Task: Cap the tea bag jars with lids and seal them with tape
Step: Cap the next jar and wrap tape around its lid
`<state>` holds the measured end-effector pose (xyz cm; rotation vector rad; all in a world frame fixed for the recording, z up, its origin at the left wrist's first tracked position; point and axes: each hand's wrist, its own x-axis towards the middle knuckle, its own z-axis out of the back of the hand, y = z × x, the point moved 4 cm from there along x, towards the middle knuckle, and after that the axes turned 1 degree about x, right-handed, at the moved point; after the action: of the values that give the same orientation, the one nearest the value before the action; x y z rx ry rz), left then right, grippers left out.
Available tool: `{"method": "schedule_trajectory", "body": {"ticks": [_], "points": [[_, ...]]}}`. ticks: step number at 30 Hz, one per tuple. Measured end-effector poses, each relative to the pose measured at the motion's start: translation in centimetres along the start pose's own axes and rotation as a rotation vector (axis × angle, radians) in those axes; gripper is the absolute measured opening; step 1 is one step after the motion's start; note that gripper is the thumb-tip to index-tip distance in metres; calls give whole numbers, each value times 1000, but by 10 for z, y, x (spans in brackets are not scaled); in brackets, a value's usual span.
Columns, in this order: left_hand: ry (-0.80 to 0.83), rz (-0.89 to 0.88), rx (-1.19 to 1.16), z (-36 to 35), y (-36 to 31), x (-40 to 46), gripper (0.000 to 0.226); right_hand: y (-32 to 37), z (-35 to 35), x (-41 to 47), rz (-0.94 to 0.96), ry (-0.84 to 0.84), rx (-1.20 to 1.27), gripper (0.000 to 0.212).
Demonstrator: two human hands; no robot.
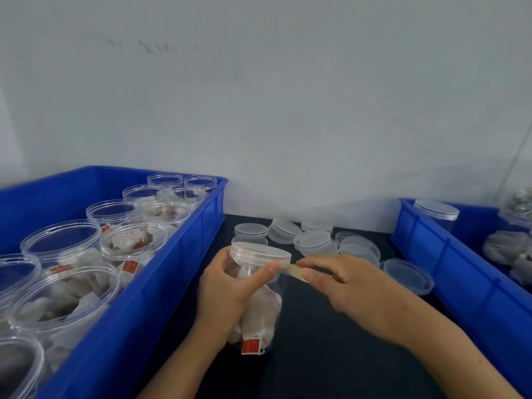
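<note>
Holding the clear plastic jar of tea bags [254,300] near six o'clock, the left hand [227,286] wraps its fingers round the jar and lays its thumb flat along the side, just under the clear round lid [260,252]. That lid is already on top. The jar leans a little and seems to sit on the dark table [316,355].

The right hand [342,283] is just to the right of the jar, at about three o'clock from it. Its fingertips pinch a thin strip of tape [293,270], which runs from the hand across to the jar just below the lid (the tape is pale and see-through, so its end is hard to make out).

So the step now looks like sealing: this jar is capped and the tape is going on. Next, I think the tape has to be pulled snug and pressed round the seam where lid meets jar, while the left hand turns the jar.

At nine o'clock a big blue plastic bin [178,272] holds many open jars of tea bags [132,246] with no lids yet. Spare clear lids [313,240] lie on the table at twelve o'clock. Another blue bin [449,254] at three o'clock holds a capped jar [436,211].
</note>
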<state>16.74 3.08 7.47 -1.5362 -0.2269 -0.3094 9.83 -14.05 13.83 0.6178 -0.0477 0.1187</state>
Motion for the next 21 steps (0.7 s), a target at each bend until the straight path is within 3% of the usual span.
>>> {"method": "schedule_trajectory", "body": {"ticks": [8,14,18,21], "points": [[201,66,-156,-7,1,-1,57,-10,7,4,-49,-170,-219,54],[241,140,-209,-9,4,-1,57,-8,6,5,30,-238,-287,50],[215,192,-285,-10,6,0,79,-8,2,6,62,-242,-295,47],[202,235,-340,-11,8,-1,80,-9,0,7,59,-234,-270,43]]}}
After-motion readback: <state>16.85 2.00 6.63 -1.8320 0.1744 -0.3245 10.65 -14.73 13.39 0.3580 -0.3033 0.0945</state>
